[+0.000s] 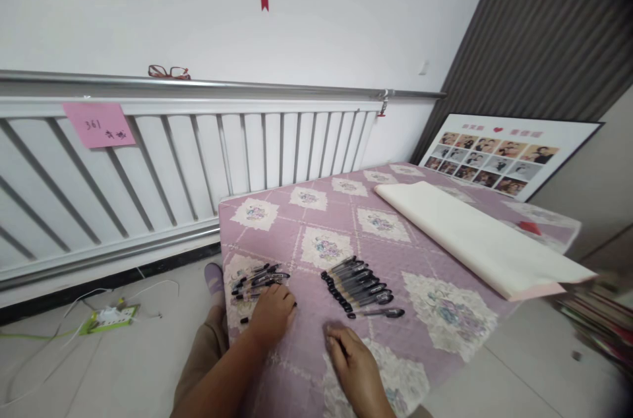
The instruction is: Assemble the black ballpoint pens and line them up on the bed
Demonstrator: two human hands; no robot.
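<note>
Lying side by side on the table, a row of black pens slants between the two hands and the far side, their dark ends lined up toward the left. One single pen lies just below the row, at its near end. To the left, near the table's edge, a loose pile of pens points in mixed directions.

The left hand rests palm down beside that pile, its fingers bent over the near right part of it; a dark pen end shows to the left of the hand. Whether the fingers grip a pen cannot be told, since the back of the hand covers them. The right hand is just below the single pen, apart from it, with its fingers curled in and the thumb close to the forefinger; whether they pinch anything cannot be told.

A purple cloth with pale floral diamonds covers the table. Farther right lie a cream folded sheet and, behind it, a photo board. A white radiator runs along the wall.
</note>
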